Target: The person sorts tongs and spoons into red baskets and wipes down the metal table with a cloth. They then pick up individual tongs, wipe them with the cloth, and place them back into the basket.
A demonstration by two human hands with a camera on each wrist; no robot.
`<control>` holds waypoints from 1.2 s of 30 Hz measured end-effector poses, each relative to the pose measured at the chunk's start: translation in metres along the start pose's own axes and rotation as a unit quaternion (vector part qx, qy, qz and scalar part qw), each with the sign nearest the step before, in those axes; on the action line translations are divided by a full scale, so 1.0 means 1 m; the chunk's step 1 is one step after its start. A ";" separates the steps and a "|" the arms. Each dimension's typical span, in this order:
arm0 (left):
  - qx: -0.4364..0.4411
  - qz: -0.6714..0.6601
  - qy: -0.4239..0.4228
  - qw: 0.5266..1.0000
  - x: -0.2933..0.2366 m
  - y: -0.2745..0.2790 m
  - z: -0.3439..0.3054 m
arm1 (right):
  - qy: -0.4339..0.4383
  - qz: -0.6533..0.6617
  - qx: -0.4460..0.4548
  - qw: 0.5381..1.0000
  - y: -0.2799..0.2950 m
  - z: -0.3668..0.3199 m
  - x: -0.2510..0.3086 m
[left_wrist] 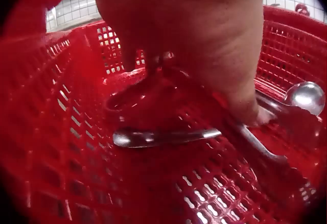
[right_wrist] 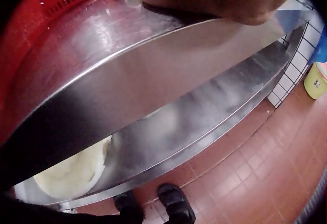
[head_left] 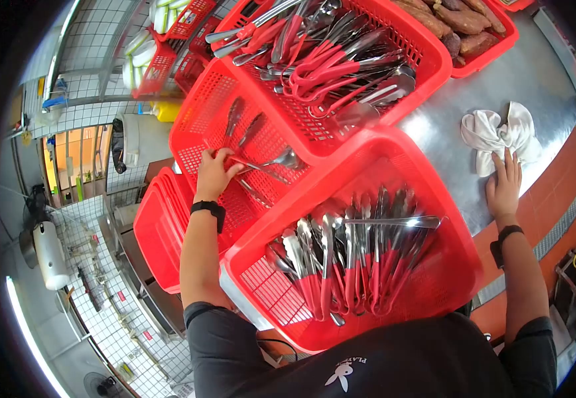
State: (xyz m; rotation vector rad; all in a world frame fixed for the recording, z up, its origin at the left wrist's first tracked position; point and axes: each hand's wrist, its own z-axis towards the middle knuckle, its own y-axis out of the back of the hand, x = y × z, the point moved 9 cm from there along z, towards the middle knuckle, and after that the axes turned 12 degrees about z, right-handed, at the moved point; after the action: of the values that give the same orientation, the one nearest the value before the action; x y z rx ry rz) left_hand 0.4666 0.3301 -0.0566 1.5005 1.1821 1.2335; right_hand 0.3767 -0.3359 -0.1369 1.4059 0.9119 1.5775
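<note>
My left hand (head_left: 213,176) reaches down into a red mesh basket (head_left: 198,99) and pinches red-handled tongs (left_wrist: 135,95) near the handle end. Around them in that basket lie a ladle (head_left: 288,159) and a few other metal utensils, one a silver handle (left_wrist: 163,138) beneath the hand. On the steel counter (head_left: 434,119), my right hand (head_left: 504,186) has its fingers stretched out, fingertips at a crumpled white cloth (head_left: 500,136). Closer to my body, a second red basket (head_left: 457,259) holds a row of red-handled tongs (head_left: 347,272), with a silver utensil (head_left: 394,221) lying across them.
A third red basket (head_left: 427,50) at the back is heaped with red-handled tongs. Beside it, another basket holds sweet potatoes (head_left: 463,23). Stacked red baskets (head_left: 158,229) stand at left. A lower steel shelf (right_wrist: 168,127) runs beneath the counter edge.
</note>
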 end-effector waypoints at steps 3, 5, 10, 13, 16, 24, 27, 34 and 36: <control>-0.048 0.090 0.015 0.995 0.010 0.017 -0.004 | 0.000 -0.005 -0.003 1.000 -0.001 0.000 -0.003; -0.078 0.125 0.002 0.989 0.012 0.025 -0.006 | -0.001 -0.007 -0.005 1.000 -0.001 -0.001 -0.006; -0.068 0.046 0.102 0.991 0.050 0.011 -0.003 | 0.000 -0.005 -0.005 1.000 -0.002 -0.001 -0.005; -0.069 0.038 0.042 0.996 0.041 0.005 0.008 | -0.006 -0.007 -0.001 1.000 -0.003 -0.001 -0.007; -0.014 -0.074 0.043 0.996 0.048 -0.019 0.027 | -0.007 -0.007 0.003 1.000 -0.003 -0.002 -0.008; 0.171 0.024 -0.005 0.985 -0.004 -0.055 0.024 | -0.026 -0.016 0.014 0.999 -0.004 -0.002 -0.012; 0.129 -0.010 0.041 0.991 0.005 -0.064 0.021 | -0.008 -0.010 -0.003 1.000 -0.002 -0.003 -0.010; 0.043 0.083 -0.040 0.995 -0.016 -0.034 0.022 | -0.015 -0.010 0.008 1.000 -0.002 -0.003 -0.010; 0.051 0.087 -0.039 0.994 -0.018 -0.030 0.023 | -0.014 -0.006 0.010 1.000 -0.002 -0.003 -0.010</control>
State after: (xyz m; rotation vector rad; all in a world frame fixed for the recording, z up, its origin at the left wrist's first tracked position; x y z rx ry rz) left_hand 0.4832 0.3180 -0.0930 1.7427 1.0944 1.2316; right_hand 0.3747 -0.3440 -0.1431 1.4289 0.9202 1.5406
